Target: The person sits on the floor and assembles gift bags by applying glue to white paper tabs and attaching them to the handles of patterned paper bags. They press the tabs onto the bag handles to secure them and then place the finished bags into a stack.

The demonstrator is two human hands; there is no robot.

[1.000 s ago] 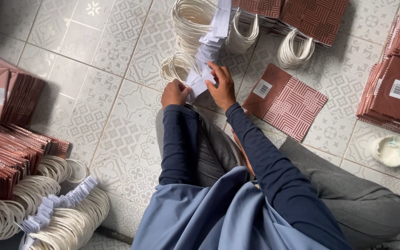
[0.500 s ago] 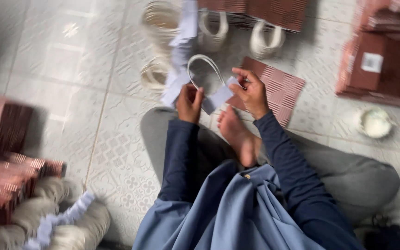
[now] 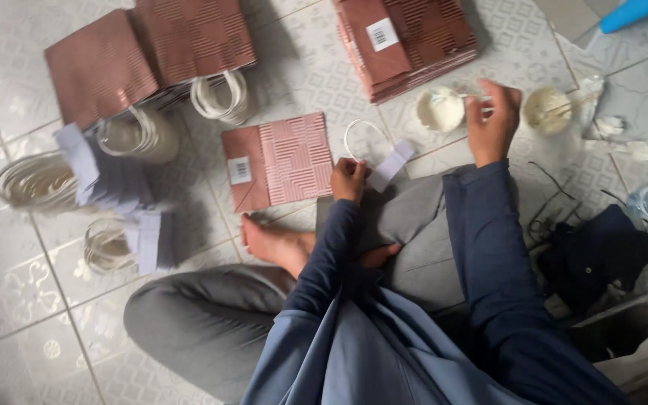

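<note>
Handle piece: white cord loop (image 3: 367, 135) fixed to a pale paper strip (image 3: 389, 165), held just right of the flat pink bag (image 3: 279, 160), which I take as my landmark.
Head view, left hand: my left hand (image 3: 349, 178) sits at the bag's right edge, fingers curled tight and pinching the strip's near end; the loop stands up above the knuckles.
Left arm: dark blue sleeve (image 3: 324, 255) runs from the lap up to that hand, wrist bent slightly toward the bag.
Head view, right hand: my right hand (image 3: 493, 120) is well right of the bag, fingers partly bent and loosely gathered, tips at the small white bowl (image 3: 440, 109); I cannot tell whether they grip anything.
Right arm: stretched forward, forearm nearly straight, over the grey trouser knee (image 3: 414, 225).
Beyond the bag: a stack of pink bags (image 3: 406, 41) lies up and right of it.
Left of the bag: standing bags with cord handles (image 3: 151, 56) and bundles of white loops (image 3: 39, 180).
Below the bag: a bare foot (image 3: 275, 244) on the tiled floor (image 3: 24, 315).
</note>
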